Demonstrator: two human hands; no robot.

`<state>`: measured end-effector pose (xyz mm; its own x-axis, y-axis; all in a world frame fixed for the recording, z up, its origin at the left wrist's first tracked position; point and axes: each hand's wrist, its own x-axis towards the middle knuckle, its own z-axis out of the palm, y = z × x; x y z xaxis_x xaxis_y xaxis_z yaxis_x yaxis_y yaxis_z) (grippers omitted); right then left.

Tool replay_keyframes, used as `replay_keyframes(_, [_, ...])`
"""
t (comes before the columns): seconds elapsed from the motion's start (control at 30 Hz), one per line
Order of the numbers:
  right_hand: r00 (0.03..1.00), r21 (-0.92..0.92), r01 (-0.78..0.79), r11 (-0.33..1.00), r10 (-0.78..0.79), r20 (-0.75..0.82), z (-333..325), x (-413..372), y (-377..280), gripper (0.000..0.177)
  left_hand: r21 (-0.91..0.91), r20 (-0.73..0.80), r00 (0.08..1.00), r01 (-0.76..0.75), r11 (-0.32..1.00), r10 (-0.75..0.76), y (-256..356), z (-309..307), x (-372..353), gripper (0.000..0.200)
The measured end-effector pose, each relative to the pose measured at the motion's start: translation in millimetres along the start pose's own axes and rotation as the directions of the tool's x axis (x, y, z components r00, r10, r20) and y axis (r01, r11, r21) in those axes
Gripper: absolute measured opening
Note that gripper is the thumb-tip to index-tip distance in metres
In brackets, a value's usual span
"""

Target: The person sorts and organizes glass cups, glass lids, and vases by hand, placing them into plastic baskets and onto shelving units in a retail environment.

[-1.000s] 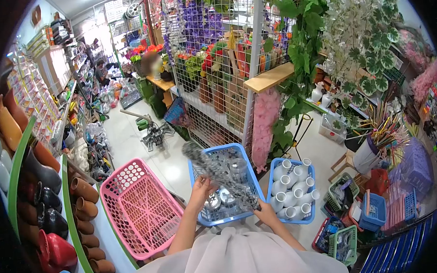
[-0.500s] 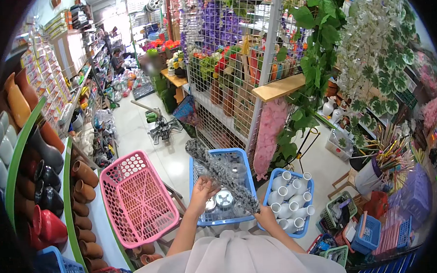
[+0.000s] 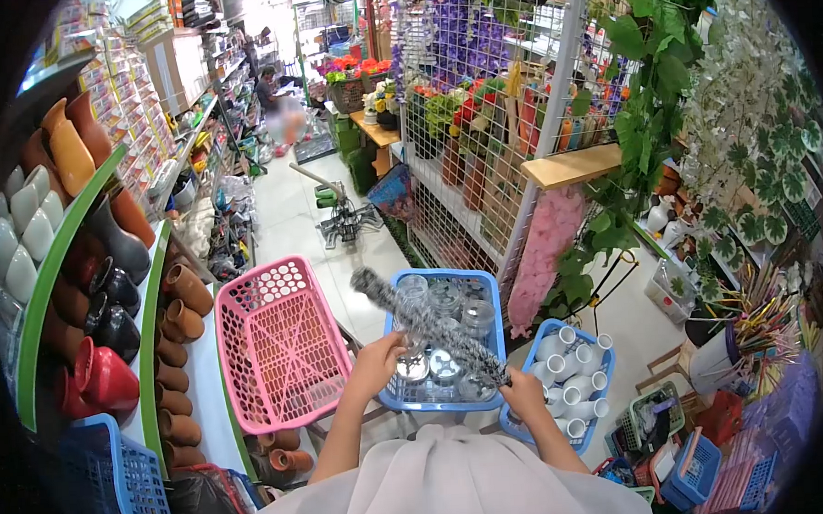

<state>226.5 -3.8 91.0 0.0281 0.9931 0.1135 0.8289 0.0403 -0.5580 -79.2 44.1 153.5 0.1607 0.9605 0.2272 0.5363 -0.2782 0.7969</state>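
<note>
A fluffy grey-and-black duster point(image 3: 433, 328) slants over the middle blue basket point(image 3: 498, 299), its tip pointing up and to the left. At its lower right end, my right hand point(image 3: 528, 394) is closed around the handle. My left hand point(image 3: 377, 364) is at the basket's left rim with fingers bent, just below the duster; whether it grips anything is hidden. Inside the basket are several clear glass jars point(image 3: 477, 317) and round silvery-lidded items point(image 3: 445, 363), partly covered by the duster.
An empty pink basket point(image 3: 283, 345) stands on the left, beside shelves of clay pots point(image 3: 185, 290) and vases. On the right, a blue basket holds several white vases point(image 3: 581, 386). A wire rack point(image 3: 480, 144) rises ahead. Farther back, a person point(image 3: 267, 89) is near the aisle.
The view has shifted, so the baskets appear farther right. My right hand still holds the duster, and my left hand stays by the middle basket's left rim.
</note>
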Motion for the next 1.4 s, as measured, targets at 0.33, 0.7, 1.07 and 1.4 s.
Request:
replay_keyframes(0.33, [0.996,0.104,-0.086,0.991,0.085,0.017,15,6,12,0.027,-0.307,0.123,0.992,0.014,0.952,0.025,-26,-1,8,0.017])
replay_keyframes(0.7, [0.983,0.391,-0.136,0.910,0.174,-0.064,70,-22,1,0.039,-0.998,-0.054,0.986,-0.057,-0.016,-0.161,-29,39,46,0.018])
replay_keyframes(1.07, [0.978,0.086,-0.088,0.992,0.103,-0.181,68,-22,-27,0.022,-0.889,0.212,0.976,0.176,-0.424,-0.041,-71,62,65,0.032])
replay_keyframes(1.4, [0.936,0.308,-0.123,0.944,0.214,-0.280,87,-11,-24,0.024,-0.984,0.177,0.979,0.176,-0.018,-0.102,-43,45,52,0.013])
